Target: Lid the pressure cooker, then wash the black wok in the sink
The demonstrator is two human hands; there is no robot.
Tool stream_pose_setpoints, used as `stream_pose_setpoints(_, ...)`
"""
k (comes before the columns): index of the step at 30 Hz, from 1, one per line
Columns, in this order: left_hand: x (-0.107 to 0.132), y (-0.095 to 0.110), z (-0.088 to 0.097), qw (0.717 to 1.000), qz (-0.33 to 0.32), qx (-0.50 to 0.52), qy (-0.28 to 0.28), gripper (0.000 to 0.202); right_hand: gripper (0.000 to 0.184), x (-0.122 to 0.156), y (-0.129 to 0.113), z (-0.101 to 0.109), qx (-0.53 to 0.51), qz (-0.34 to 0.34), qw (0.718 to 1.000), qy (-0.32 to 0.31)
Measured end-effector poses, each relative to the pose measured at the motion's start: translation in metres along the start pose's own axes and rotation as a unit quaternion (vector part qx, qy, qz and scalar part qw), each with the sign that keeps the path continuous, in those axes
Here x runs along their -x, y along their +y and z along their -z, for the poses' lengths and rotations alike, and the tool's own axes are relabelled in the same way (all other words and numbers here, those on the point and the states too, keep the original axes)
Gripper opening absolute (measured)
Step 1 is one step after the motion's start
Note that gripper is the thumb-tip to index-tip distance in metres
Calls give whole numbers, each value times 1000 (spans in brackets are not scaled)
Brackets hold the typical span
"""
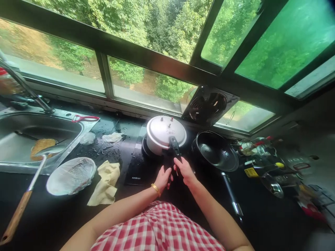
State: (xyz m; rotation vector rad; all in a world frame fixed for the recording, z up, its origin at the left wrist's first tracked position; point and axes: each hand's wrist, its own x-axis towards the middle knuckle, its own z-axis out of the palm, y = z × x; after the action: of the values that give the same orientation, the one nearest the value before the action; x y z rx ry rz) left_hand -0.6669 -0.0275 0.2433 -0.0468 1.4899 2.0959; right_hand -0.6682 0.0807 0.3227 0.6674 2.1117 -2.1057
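Note:
A silver pressure cooker (154, 141) with its lid (166, 130) on stands on a black induction cooktop (136, 170). The lid's black handle (175, 144) points toward me, and my right hand (185, 170) is wrapped round its near end. Just left of it, my left hand (162, 178), with a gold bangle at the wrist, is closed round another dark handle (170, 178), seemingly the pot's own. The two hands are a little apart, so the handles are not in line. Where the left handle joins the pot is hard to see.
A black wok (217, 151) sits to the right, its handle toward me. On the left are a cream cloth (106, 183), a plastic-covered bowl (72, 176), a wooden-handled spatula (19, 216), a red peeler (85, 118) and the sink (66, 120). Bottles and utensils (264, 167) crowd the far right.

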Motion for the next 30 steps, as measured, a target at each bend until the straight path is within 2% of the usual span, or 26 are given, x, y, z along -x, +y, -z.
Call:
stream_pose_setpoints(3, -2, -3, 2, 1000, -6, -8, -1, 52, 48, -3, -1, 6, -15, -26, 999, -42)
stream_pose_setpoints(5, -3, -6, 3, 1000, -7, -7, -5, 52, 48, -3, 0, 0, -39, -43, 997, -47)
stream_pose_setpoints(9, -5, -9, 2, 1000, 2, 7, -15, 62, 44, 4, 7, -30, -90, -22, 996, 18)
stream_pose_setpoints(12, -5, -7, 1, 1000, 15, 14, -22, 72, 41, 8, 10, -42, -62, 24, 995, 70)
stream_pose_setpoints(15, -3, 0, 3, 999, 24, -3, -40, 72, 47, 12, 14, -33, -6, 67, 996, 54)
stream_pose_setpoints(18, 3, 7, 7, 997, 48, -20, -59, 68, 58, 16, 24, -22, 57, 113, 987, 101)
stream_pose_setpoints(20, 9, 10, 10, 995, 65, -35, -72, 68, 67, 18, 33, -23, 56, 100, 984, 139)
stream_pose_setpoints(23, 17, 11, 12, 993, 48, -80, -71, 68, 75, 19, 45, -38, -7, 60, 990, 130)
stream_pose_setpoints(26, 21, 12, 10, 990, 28, -122, -73, 68, 81, 20, 50, -54, -40, 53, 989, 133)
stream_pose_setpoints(28, 21, 13, 11, 984, 43, -145, -95, 71, 83, 21, 48, -58, -53, 46, 987, 144)
stream_pose_setpoints(30, 21, 16, 20, 973, 83, -169, -132, 75, 81, 22, 45, -57, -76, 34, 986, 143)
